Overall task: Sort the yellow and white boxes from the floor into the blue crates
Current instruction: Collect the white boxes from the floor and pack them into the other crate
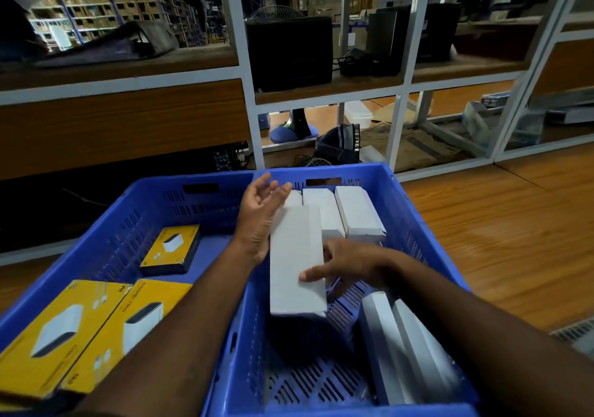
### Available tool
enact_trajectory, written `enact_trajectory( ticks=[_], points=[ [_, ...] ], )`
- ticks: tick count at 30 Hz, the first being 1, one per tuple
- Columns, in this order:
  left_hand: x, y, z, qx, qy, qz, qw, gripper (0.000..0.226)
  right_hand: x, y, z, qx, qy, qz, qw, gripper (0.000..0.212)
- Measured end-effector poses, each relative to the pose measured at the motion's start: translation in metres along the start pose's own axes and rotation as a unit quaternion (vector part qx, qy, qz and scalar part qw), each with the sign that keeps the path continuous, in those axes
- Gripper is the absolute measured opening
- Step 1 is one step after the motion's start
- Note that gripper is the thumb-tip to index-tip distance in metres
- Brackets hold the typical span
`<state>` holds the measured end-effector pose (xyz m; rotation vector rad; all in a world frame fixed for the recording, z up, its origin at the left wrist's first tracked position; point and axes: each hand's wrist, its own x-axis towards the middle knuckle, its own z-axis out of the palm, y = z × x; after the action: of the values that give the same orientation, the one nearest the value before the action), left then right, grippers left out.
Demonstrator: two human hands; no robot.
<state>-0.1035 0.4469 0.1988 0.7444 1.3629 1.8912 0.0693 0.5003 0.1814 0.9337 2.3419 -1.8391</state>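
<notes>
Two blue crates stand side by side. The left crate point(128, 210) holds three yellow boxes: a small one point(172, 251) at the back and two larger ones point(48, 336) point(128, 326) in front. The right crate point(414, 223) holds white boxes: two point(323, 210) point(358, 212) along the far wall and two more point(405, 352) leaning at the near right. A long white box point(294, 262) is tilted over this crate. My right hand point(347, 267) grips its right edge, thumb on top. My left hand point(260, 214) has relaxed fingers and touches the box's left side.
A white-framed glass partition point(254, 127) with wooden panels rises just behind the crates. Dark monitors, a bag and cardboard lie beyond the glass. Wooden floor point(514, 239) stretches to the right, with a vent grille point(575, 333) at the right edge.
</notes>
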Motion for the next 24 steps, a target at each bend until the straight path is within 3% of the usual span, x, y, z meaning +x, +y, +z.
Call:
enact_trajectory(
  ticks=[3,6,13,19,24],
  points=[
    [0.009,0.003,-0.01,-0.034,0.055,0.05,0.997,0.043,0.001,0.01,0.01,-0.044,-0.061,0.093,0.993,0.036],
    [0.017,0.003,-0.023,-0.052,0.096,0.059,0.992,0.029,0.005,0.018,0.021,-0.059,-0.061,0.163,0.983,0.046],
    [0.016,0.001,-0.02,-0.047,0.087,0.052,0.994,0.018,0.03,0.038,0.043,0.011,-0.034,0.223,0.974,0.023],
    [0.014,0.002,-0.019,-0.042,0.087,0.05,0.994,0.017,0.053,0.063,0.053,-0.033,0.049,0.166,0.984,0.041],
    [0.014,0.001,-0.017,-0.032,0.082,0.052,0.995,0.014,0.062,0.068,0.051,-0.074,0.102,0.111,0.986,0.036]
  ],
)
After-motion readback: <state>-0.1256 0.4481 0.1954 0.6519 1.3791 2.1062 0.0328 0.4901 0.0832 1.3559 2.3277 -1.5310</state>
